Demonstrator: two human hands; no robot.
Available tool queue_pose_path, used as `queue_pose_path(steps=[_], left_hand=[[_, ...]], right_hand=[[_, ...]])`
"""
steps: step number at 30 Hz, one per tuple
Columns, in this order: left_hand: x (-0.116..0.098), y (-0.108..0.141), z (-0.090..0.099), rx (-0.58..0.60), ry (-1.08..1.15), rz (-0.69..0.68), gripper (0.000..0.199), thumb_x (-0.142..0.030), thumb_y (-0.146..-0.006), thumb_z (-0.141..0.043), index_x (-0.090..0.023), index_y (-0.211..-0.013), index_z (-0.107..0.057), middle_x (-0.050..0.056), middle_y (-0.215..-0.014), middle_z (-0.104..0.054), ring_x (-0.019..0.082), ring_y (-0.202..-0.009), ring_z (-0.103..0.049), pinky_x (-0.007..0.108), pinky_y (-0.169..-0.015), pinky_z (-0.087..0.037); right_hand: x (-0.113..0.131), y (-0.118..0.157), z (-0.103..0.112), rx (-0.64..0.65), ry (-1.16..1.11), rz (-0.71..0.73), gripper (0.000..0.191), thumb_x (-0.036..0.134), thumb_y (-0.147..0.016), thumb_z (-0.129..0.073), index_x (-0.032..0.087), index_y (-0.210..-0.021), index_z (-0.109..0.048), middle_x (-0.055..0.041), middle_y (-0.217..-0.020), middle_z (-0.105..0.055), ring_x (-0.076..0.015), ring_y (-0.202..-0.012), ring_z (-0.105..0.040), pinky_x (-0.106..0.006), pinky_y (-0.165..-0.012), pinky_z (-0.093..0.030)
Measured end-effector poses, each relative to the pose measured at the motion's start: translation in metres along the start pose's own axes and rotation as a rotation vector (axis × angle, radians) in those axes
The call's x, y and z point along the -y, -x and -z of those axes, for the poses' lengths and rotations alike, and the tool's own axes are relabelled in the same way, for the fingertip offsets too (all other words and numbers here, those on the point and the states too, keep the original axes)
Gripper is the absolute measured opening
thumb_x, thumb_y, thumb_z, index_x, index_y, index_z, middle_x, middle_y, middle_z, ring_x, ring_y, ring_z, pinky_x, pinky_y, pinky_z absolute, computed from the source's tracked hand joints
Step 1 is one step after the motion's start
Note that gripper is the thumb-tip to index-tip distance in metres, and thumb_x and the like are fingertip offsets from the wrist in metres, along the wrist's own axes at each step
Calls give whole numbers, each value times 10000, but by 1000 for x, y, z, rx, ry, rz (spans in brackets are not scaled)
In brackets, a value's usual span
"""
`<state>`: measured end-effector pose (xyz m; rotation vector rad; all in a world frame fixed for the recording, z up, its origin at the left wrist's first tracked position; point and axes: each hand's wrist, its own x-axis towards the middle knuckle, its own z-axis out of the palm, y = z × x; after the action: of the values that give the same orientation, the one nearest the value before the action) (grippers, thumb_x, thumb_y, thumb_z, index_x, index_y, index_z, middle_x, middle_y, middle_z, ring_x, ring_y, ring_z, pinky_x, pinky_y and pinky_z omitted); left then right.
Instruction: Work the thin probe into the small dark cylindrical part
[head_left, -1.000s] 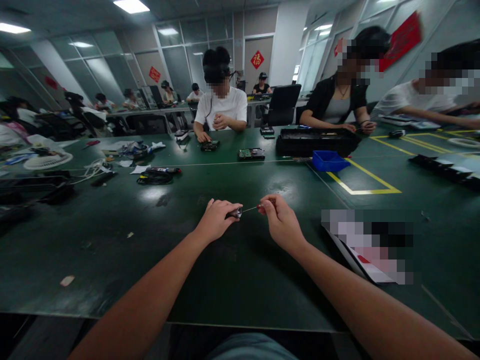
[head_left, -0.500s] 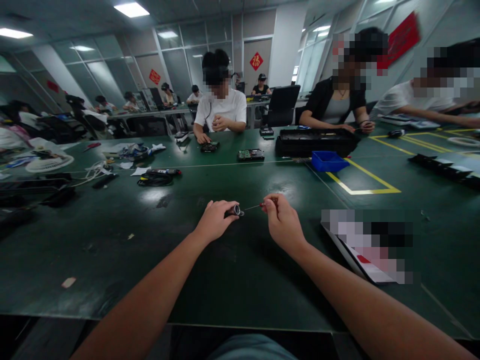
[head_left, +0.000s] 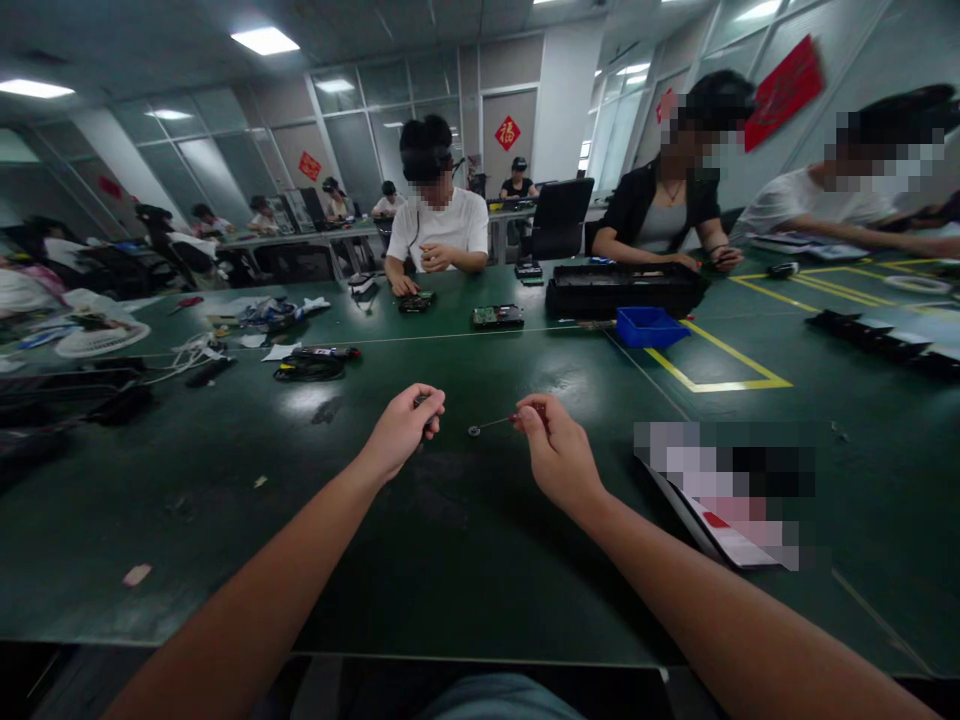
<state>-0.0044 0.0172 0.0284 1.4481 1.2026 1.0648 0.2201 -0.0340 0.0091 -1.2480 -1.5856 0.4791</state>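
My right hand (head_left: 556,448) grips a thin screwdriver (head_left: 495,423) by its reddish handle, with the shaft pointing left. At the shaft's tip is a small round metal part (head_left: 474,431), apart from my left hand. My left hand (head_left: 405,428) is closed around a small dark object (head_left: 424,400), mostly hidden by the fingers. Both hands are over the middle of the green table (head_left: 450,560).
A black cable bundle (head_left: 311,364) lies to the left. Beyond the hands are a circuit board (head_left: 497,316), a blue bin (head_left: 651,327) and a long black casing (head_left: 622,290). A blurred-out packet (head_left: 720,500) lies right. People sit across the table.
My left hand has moved left, away from the screwdriver tip, and its fingers have closed further over the dark cylindrical object. The small round part has stayed at the tip.
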Motion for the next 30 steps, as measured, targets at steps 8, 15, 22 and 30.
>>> queue_pose_path(steps=[8,15,22,30], left_hand=[[8,-17,-12,272,-894,-215,293,-305,-905,-538,-227,-1134,-705,82,-1176,-691,260,-1076,-631,386,-937,-468],[19,-28,-30,358,-1183,-250,287,-405,-911,-570,-215,-1086,-695,103,-1050,-690,280,-943,-650,355,-763,-489],[20,-32,-14,245,-981,-207,205,-355,-871,-589,-213,-993,-674,72,-953,-703,245,-853,-645,328,-721,-453],[19,-31,77,-147,-84,72,243,-357,-762,-718,-149,-871,-656,12,-737,-597,118,-580,-504,235,-543,-363]], right_hand=[[1,-1,-2,-9,-15,3,208,353,-1006,-424,219,-1025,-582,-46,-860,-709,-211,-820,-687,-323,-724,-483],[3,1,-1,5,-9,-5,196,336,-1004,-429,221,-1010,-586,-42,-862,-710,-204,-821,-689,-315,-721,-484],[3,1,0,25,-18,-9,207,352,-1010,-423,223,-1021,-585,-47,-873,-706,-205,-829,-687,-321,-724,-488],[0,1,-2,35,-34,-4,202,353,-1009,-427,224,-1020,-583,-44,-861,-710,-204,-827,-693,-323,-729,-496]])
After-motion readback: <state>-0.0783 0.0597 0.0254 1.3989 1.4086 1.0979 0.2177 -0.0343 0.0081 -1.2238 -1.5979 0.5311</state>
